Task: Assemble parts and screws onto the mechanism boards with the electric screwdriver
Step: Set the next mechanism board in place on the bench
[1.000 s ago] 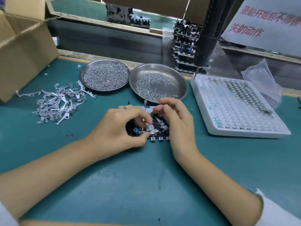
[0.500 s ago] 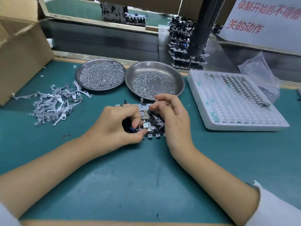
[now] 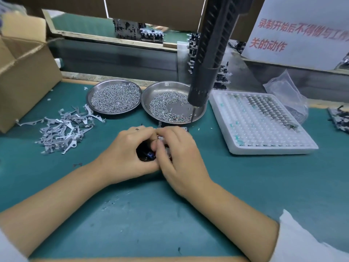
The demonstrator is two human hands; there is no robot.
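Observation:
A mechanism board [image 3: 145, 154] lies on the green mat at the centre, mostly hidden under both hands. My left hand [image 3: 126, 154] curls around its left side, thumb along the near edge. My right hand [image 3: 179, 156] covers its right side, fingers bent down onto the parts on top. The black electric screwdriver [image 3: 207, 59] hangs from above, its bit tip over the right screw dish [image 3: 200, 113]. A second dish [image 3: 114, 97] full of screws sits to its left. Loose grey metal levers [image 3: 62, 131] lie in a pile at left.
A white foam tray [image 3: 264, 129] with small metal parts stands at right, a plastic bag [image 3: 285, 91] behind it. A cardboard box [image 3: 24, 72] stands at far left. Stacked finished boards [image 3: 221, 76] sit behind the dishes. Another board [image 3: 340, 120] lies at the right edge.
My right hand has moved left and down over the board, now covering it and meeting the left hand's fingers. The head camera has tilted, bringing the hanging screwdriver lower into view.

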